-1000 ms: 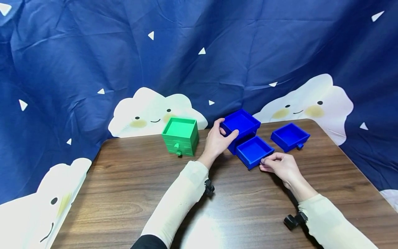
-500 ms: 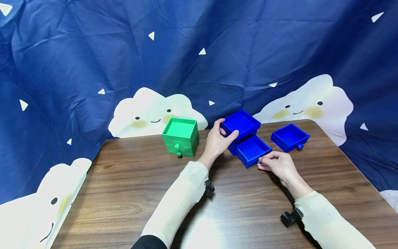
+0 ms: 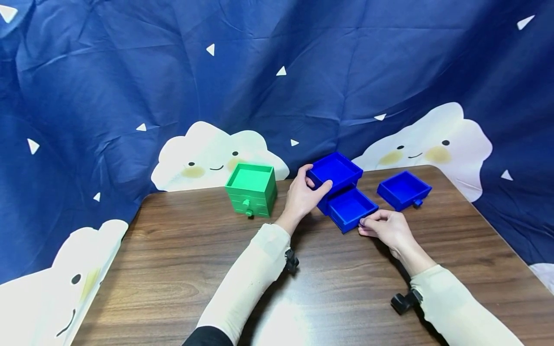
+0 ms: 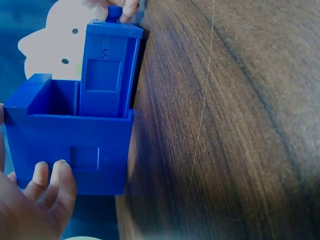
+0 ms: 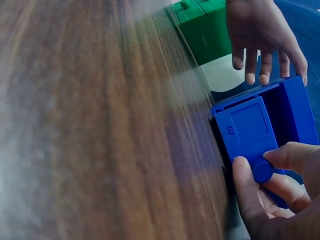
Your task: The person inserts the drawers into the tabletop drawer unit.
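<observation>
A small blue drawer cabinet with a tray-like top stands at the back of the table. My left hand grips its left side, thumb near the front top edge and fingers spread along the wall. From the lower slot a blue drawer sticks well out; the slot above it is open and holds no drawer. My right hand pinches the drawer's round knob between thumb and fingers. Right of the cabinet, a second blue drawer with a knob lies loose on the table.
A green drawer cabinet with two knobs on its front stands left of the blue one. Behind the wooden table hangs a dark blue curtain with white clouds and triangles.
One second to half a second ago, the lower drawer slid slightly back into the blue cabinet, with my right hand on its knob. Since then both hands look still.
</observation>
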`<act>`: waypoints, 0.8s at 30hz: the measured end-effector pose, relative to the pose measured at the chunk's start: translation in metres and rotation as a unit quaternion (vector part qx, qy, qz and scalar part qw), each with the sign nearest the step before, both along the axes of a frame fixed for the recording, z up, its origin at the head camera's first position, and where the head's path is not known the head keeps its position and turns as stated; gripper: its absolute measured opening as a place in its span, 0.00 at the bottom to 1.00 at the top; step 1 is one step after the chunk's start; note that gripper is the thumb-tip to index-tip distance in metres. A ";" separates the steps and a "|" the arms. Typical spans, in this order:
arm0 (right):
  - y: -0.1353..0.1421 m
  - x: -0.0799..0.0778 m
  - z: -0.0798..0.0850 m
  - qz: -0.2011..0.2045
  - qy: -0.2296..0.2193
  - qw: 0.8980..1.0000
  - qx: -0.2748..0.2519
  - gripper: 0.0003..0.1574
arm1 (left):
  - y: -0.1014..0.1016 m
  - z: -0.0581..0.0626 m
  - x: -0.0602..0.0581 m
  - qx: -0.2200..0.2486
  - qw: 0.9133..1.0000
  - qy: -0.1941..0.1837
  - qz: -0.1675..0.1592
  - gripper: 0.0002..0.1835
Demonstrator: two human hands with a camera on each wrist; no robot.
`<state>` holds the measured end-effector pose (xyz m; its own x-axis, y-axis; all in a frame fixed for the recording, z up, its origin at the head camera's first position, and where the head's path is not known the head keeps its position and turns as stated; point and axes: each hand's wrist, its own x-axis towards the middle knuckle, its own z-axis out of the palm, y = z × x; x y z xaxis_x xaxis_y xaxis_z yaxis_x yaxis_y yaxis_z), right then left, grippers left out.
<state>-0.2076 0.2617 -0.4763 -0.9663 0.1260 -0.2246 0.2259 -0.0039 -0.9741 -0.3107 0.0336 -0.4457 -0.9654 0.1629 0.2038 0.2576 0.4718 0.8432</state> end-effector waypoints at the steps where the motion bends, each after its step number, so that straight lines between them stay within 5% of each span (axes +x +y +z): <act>1: 0.000 0.000 0.000 0.001 0.001 1.000 0.001 0.08 | 0.000 0.000 0.000 0.000 1.000 0.000 0.000 0.40; 24: -0.001 -0.006 0.001 0.010 0.020 1.000 0.005 0.11 | -0.001 0.001 0.001 0.006 1.000 -0.002 -0.006 0.40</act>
<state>-0.2132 0.2611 -0.4750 -0.9769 0.1089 -0.1841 0.1863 0.0101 -0.9824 -0.3098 0.0329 -0.4447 -0.9643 0.1713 0.2018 0.2593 0.4589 0.8498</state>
